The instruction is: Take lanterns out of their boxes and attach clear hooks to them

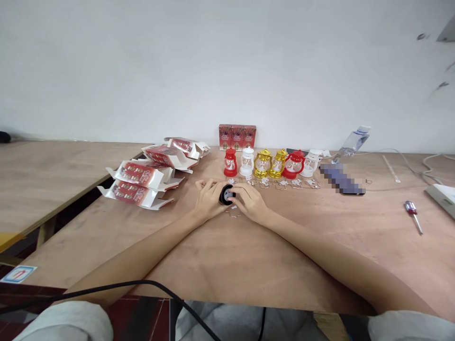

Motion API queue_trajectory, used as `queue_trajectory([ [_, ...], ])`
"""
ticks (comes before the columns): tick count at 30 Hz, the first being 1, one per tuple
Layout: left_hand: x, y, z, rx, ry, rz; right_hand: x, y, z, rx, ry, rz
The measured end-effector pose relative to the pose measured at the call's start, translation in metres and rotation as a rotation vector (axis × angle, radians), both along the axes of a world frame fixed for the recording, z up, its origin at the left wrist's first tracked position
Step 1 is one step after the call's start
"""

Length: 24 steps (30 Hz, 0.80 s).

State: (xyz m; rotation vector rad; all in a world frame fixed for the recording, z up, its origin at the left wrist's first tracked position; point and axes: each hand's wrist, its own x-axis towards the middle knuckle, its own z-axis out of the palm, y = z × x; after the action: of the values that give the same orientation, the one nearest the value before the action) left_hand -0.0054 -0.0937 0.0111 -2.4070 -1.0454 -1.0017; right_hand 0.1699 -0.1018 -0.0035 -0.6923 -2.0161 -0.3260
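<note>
Nearest the viewer, both forearms extend across the table toward 12 o'clock and converge at its centre. The left hand and right hand meet around a small black round part. The left fingers are curled closed against its 9 o'clock side; the right fingers close on it from 3 o'clock, thumb on top. The part sits low, just above the table surface. Its round face appears turned toward the viewer; a long axis cannot be determined, as the hands cover most of it. A thin wire piece lies on the table just under the right hand, at 6 o'clock of the part.

At 9 to 10 o'clock of the hands, a group of flattened printed cartons lies stacked and overlapping. At 3 o'clock, well apart, a screwdriver with a red handle lies with its shaft pointing toward 5 o'clock.

Beyond the hands, at 12 to 1 o'clock, a row of miniature lanterns stands upright: red, white, two gold, red, white. Small flat pieces lie in front of them. Behind the row, three red boxes stand upright, touching side by side, near the wall.
</note>
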Motion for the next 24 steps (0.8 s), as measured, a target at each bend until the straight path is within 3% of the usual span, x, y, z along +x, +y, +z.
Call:
queue_trajectory([
  [12,-0.0006,0.0005,-0.0027,0.013,0.016,-0.005,0.004,0.0052,-0.0021,0.274,-0.202,-0.07],
  [18,-0.0004,0.0001,-0.0023,0.002,0.018,0.022,0.0023,0.0076,-0.008,0.247,-0.202,-0.077],
  [24,0.0004,0.0,-0.0005,0.03,0.02,0.033,0.002,0.0062,-0.0021,0.278,-0.158,-0.089],
])
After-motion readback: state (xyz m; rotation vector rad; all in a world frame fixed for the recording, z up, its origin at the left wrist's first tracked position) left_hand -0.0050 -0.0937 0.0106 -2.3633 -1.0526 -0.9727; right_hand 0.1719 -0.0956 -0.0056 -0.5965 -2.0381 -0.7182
